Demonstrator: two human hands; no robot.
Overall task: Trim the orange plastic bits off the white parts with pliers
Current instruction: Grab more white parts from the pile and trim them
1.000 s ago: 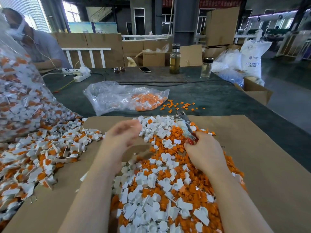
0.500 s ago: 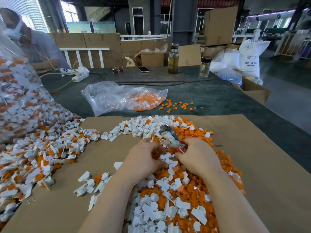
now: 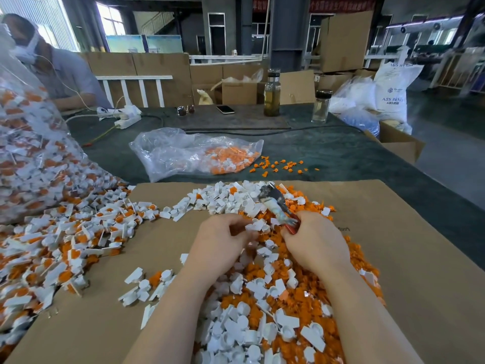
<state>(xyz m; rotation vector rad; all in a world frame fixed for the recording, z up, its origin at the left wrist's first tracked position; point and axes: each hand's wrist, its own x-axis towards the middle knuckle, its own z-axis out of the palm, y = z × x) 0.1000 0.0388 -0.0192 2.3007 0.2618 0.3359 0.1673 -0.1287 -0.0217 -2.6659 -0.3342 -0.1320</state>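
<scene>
The left hand (image 3: 221,241) pinches one white part (image 3: 256,225) over the mixed heap of white parts and orange bits (image 3: 275,298) on the cardboard sheet (image 3: 409,258), and the right hand (image 3: 313,241) grasps the red handles of the pliers (image 3: 275,204), whose tip points up and away from the part. I think the risk is a cut that bites the white body or nips a fingertip, because the left fingers hold the small part very near the place for cutting. The part may also slip into the heap and get lost among the finished ones.

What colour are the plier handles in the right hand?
Red, peeking out of the right hand on the pliers; head view.
</scene>
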